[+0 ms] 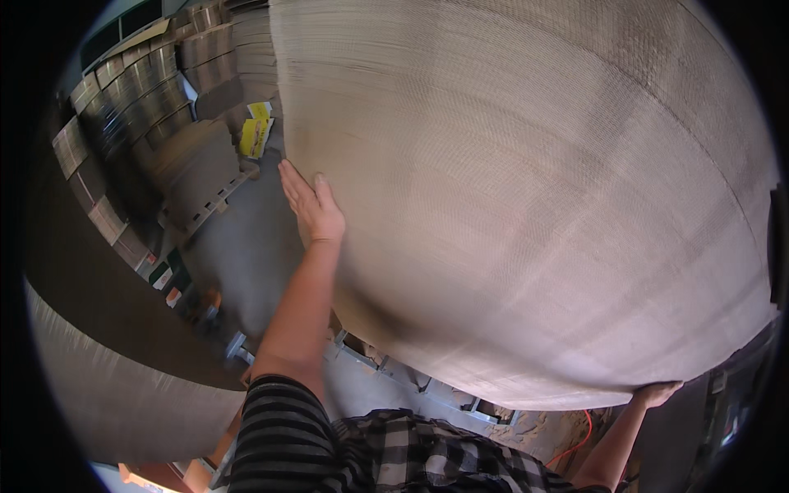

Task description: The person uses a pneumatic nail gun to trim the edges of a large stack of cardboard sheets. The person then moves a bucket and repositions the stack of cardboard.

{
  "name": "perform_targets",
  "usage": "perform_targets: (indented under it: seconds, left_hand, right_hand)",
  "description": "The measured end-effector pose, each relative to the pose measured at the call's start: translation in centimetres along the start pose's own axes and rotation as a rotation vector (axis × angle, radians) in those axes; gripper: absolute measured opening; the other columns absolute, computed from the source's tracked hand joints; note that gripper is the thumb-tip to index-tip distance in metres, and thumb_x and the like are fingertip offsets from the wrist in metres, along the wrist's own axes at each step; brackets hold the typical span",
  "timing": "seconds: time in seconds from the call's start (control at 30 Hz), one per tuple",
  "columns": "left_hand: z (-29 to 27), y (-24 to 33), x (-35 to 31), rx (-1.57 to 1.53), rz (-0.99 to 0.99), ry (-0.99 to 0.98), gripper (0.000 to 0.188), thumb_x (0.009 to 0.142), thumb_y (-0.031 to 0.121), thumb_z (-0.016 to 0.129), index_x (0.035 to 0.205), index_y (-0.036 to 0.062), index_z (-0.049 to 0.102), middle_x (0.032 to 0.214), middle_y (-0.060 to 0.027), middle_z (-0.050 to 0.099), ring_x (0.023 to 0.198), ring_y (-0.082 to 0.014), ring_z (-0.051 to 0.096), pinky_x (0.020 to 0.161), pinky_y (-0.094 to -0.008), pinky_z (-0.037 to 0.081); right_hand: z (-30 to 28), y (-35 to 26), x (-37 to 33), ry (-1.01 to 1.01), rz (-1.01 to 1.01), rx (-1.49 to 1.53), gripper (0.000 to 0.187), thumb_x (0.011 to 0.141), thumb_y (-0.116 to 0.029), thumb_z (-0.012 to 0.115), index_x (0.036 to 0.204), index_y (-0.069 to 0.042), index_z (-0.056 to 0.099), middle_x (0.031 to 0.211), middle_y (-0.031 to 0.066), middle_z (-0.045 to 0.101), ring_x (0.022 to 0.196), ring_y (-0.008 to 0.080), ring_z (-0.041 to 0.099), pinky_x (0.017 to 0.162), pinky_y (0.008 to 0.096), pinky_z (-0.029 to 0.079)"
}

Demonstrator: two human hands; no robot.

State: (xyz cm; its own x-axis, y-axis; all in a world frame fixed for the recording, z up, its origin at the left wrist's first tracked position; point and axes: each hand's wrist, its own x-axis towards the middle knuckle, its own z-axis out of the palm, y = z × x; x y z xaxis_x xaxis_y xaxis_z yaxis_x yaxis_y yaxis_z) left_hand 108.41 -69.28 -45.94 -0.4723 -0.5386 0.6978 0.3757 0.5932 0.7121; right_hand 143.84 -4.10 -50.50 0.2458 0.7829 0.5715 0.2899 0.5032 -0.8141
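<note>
A very tall stack of cardboard sheets fills the middle and right of the view, its layered brown edges facing me. My left hand is open and lies flat along the stack's left corner, fingers stretched forward and thumb apart. At the lower right, my right hand rests against the stack's near corner. Its fingers look stretched out along the edge, though they are partly hidden. Neither hand has anything closed inside it.
Behind on the left stand bundled cardboard stacks and a pallet with brown sheets. Yellow printed papers hang nearby. Another curved-looking cardboard stack is at lower left. Metal framing and an orange cable lie below.
</note>
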Motion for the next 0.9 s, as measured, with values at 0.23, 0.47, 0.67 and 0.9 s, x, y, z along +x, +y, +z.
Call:
perform_targets:
  seconds: [0.23,0.47,0.67,0.9]
  left_hand:
    - [1.0,-0.9,-0.4,-0.033,0.034,-0.033,0.067,0.088,0.032,0.039,0.138,-0.0045,0.014,0.144,-0.0231,0.015,0.135,-0.0341,0.013,0.11,-0.0399,0.01]
    - [-0.1,-3.8,0.0,-0.333,-0.064,-0.214,0.065,0.093,0.027,0.039,0.141,0.0011,0.006,0.148,-0.0149,0.007,0.136,-0.0256,0.01,0.11,-0.0347,0.01]
    - [-1.9,-3.3,-1.8,-0.4,-0.43,-0.218,0.072,0.093,0.05,0.031,0.142,0.0038,0.007,0.147,-0.0169,0.009,0.134,-0.0319,0.016,0.107,-0.0414,0.018]
    - [0.5,-8.6,-3.0,-0.344,-0.284,-0.196,0.052,0.095,0.041,0.028,0.123,-0.0017,0.041,0.124,-0.0199,0.039,0.111,-0.0337,0.042,0.092,-0.044,0.033]
  right_hand:
    - [-0.5,2.7,1.8,-0.086,0.0,0.16,0.059,0.093,-0.042,0.025,0.135,-0.002,0.031,0.141,0.016,0.03,0.125,0.0315,0.034,0.103,0.0375,0.028]
    - [-1.5,4.2,-0.8,-0.235,0.349,0.84,0.055,0.091,-0.042,0.04,0.123,0.003,0.043,0.123,0.0162,0.046,0.11,0.026,0.043,0.097,0.0389,0.032]
    - [0.6,2.9,-7.2,-0.074,0.615,0.588,0.073,0.091,-0.055,0.03,0.128,0.007,0.038,0.133,0.0184,0.041,0.114,0.0302,0.046,0.096,0.0365,0.036]
    - [0.6,3.0,-6.5,-0.033,0.588,0.622,0.071,0.09,-0.055,0.028,0.126,0.004,0.042,0.125,0.0179,0.047,0.105,0.0302,0.051,0.088,0.0383,0.042]
